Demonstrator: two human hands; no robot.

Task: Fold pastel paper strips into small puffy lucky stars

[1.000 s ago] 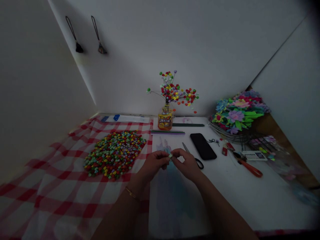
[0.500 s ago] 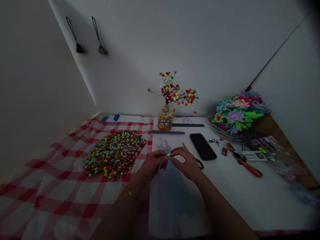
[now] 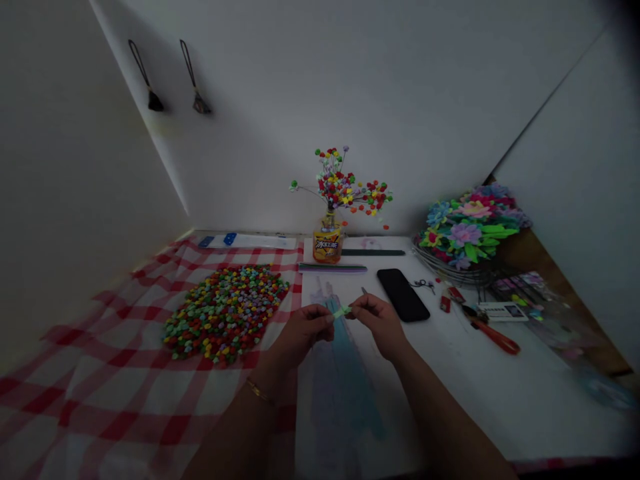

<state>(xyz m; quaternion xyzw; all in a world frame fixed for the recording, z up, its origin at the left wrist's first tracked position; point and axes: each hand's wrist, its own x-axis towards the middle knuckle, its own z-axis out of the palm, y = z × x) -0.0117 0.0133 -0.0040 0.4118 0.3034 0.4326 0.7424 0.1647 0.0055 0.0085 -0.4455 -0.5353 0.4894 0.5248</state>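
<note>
My left hand and my right hand meet over the white tabletop, both pinching a small pale green paper strip stretched between their fingertips. Under the hands lie long pale blue and lilac paper strips. A heap of small colourful folded paper stars lies to the left on a red and white checked cloth. A gold bracelet sits on my left wrist.
A small bottle with wire stems of coloured stars stands at the back. A black phone, scissors partly behind my right hand, orange-handled pliers and a wire basket of paper flowers lie to the right.
The hands have drawn slightly apart, and the green strip now shows as a short length between them. The view has shifted a little.
</note>
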